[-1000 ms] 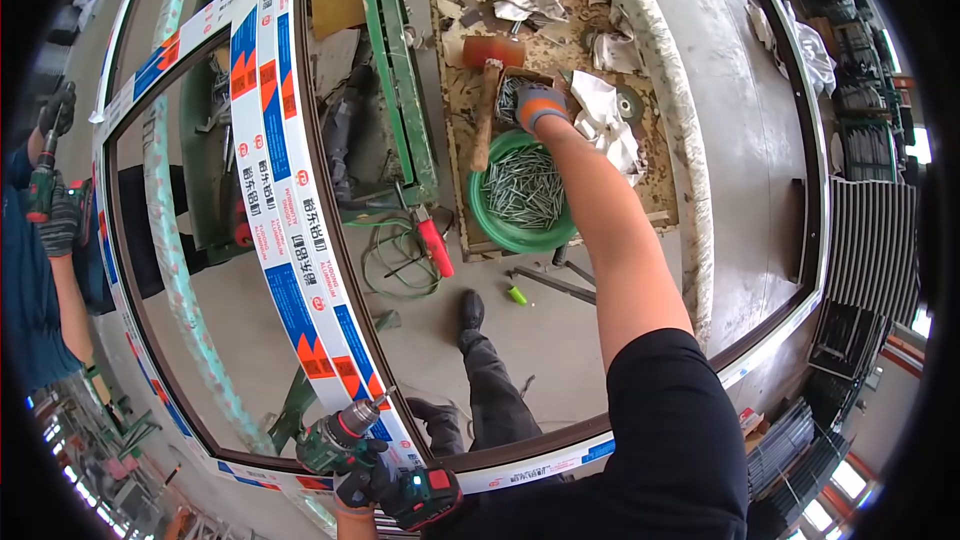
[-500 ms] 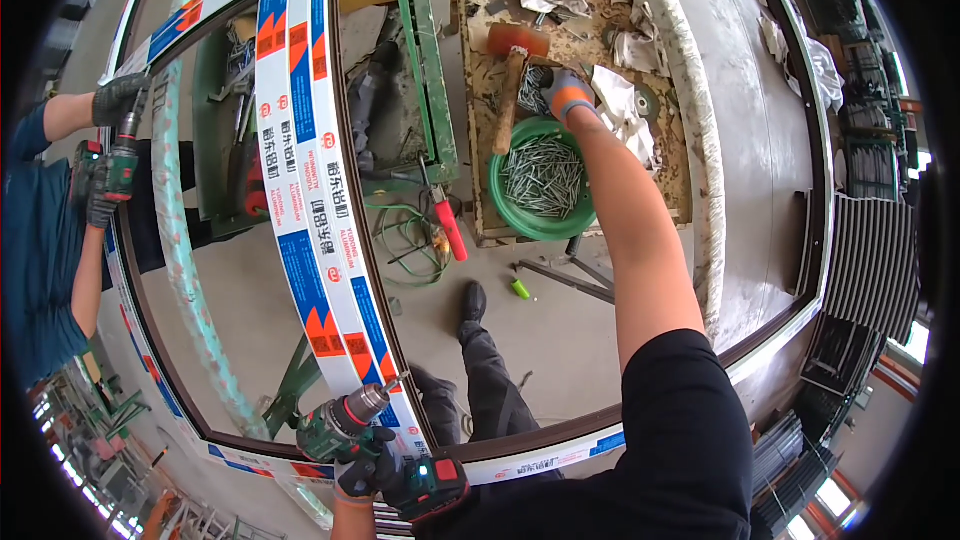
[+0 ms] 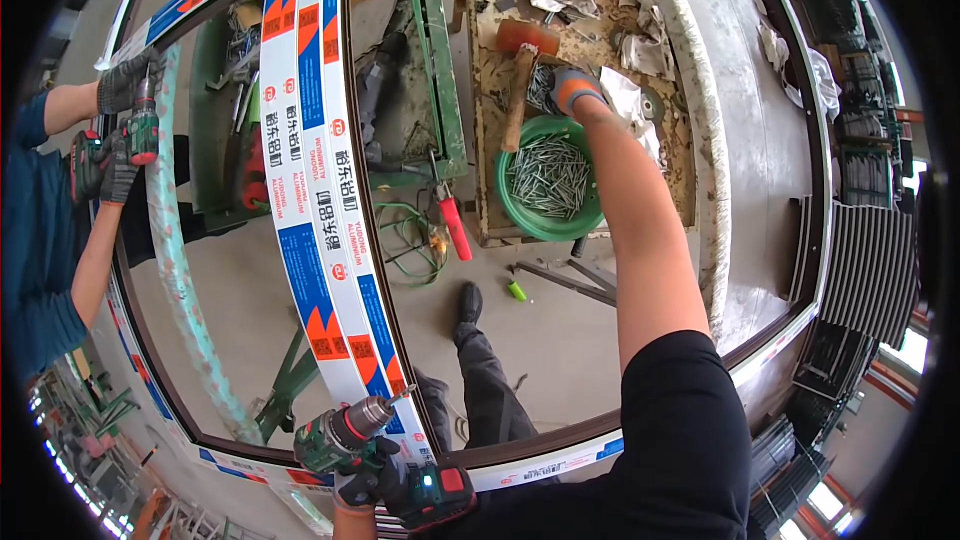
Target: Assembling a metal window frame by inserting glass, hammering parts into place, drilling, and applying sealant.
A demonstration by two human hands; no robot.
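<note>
In the lower left of the head view, my gloved left hand [image 3: 365, 480] grips the handle of a green and black cordless drill [image 3: 345, 430], its bit pointing up and right over the frame's wrapped bar. My right arm is stretched far forward. My right hand [image 3: 577, 90], in a grey and orange glove, is down at a pile of loose screws [image 3: 541, 88] on the worn bench; its fingers are hidden. Just nearer stands a green bowl [image 3: 510, 205] of long screws. A mallet [image 3: 527, 37] with a reddish head lies left of the hand, its wooden handle reaching the bowl's rim.
A large frame with film-wrapped bars [image 3: 330, 210] surrounds the bench [image 3: 490, 170]. To the left, a co-worker's gloved hands hold another drill [image 3: 143, 135]. A red-handled tool [image 3: 452, 225] hangs by the green rack. Crumpled white wrapping [image 3: 625, 100] lies right of my hand.
My right hand stays at the loose screws, and my left still holds the drill. The co-worker's drill has shifted right against the frame. The whole view has moved slightly.
</note>
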